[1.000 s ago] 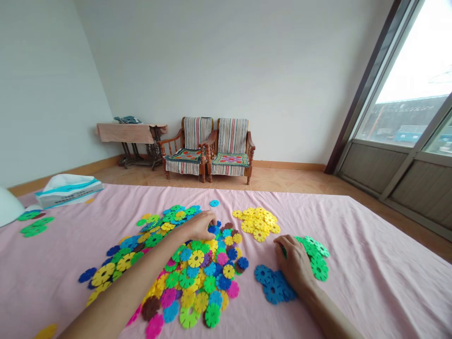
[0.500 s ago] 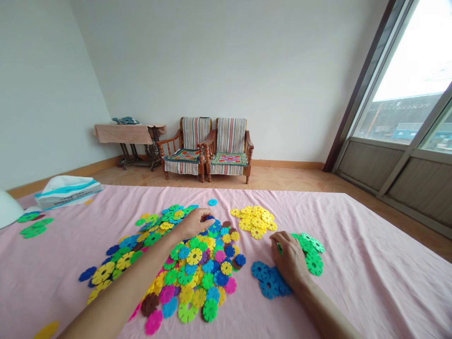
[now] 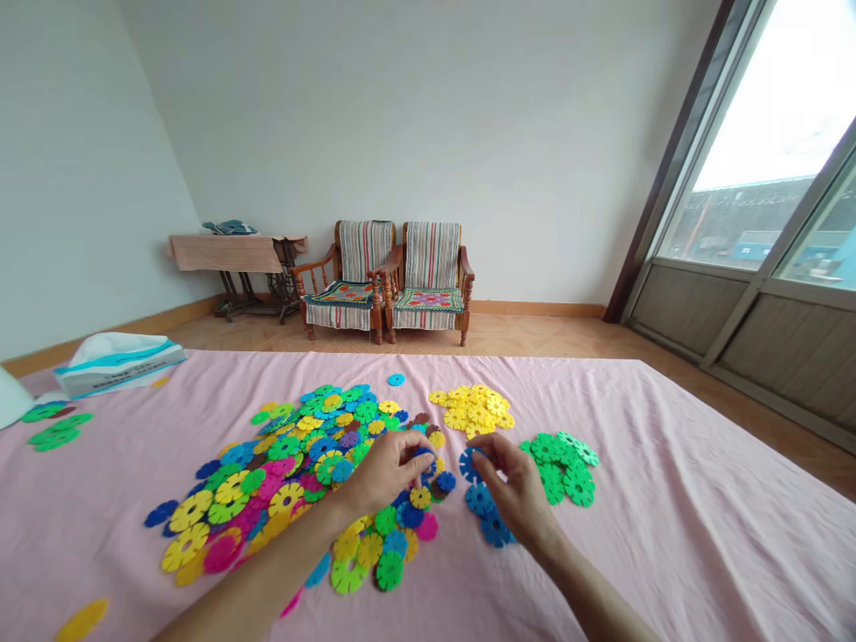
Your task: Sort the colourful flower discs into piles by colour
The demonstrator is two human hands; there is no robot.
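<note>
My left hand point(image 3: 388, 465) is over the right side of a big mixed pile of notched plastic snowflake discs point(image 3: 287, 499), its thumb and fingers pinched on a dark blue snowflake disc point(image 3: 423, 453). Just to the right, my right hand point(image 3: 514, 480) grips a blue snowflake disc point(image 3: 470, 464) between thumb and fingers. Below that disc lies a small blue pile point(image 3: 495, 528), partly covered by the right hand. Beyond the hands sits a yellow pile point(image 3: 472, 408), and a green pile point(image 3: 565, 464) lies to the right of my right hand.
A tissue pack point(image 3: 120, 364) rests at the left on the pink cloth point(image 3: 702, 517), near a few green discs point(image 3: 57, 435). One light blue disc point(image 3: 396, 380) lies apart behind the pile. Two wooden armchairs point(image 3: 428, 299) and a covered sewing table point(image 3: 227, 254) stand by the wall.
My right hand has moved left from beside the green pile to above the blue one, and now grips a blue disc. My left hand has come right and nearer, pinching a dark blue disc.
</note>
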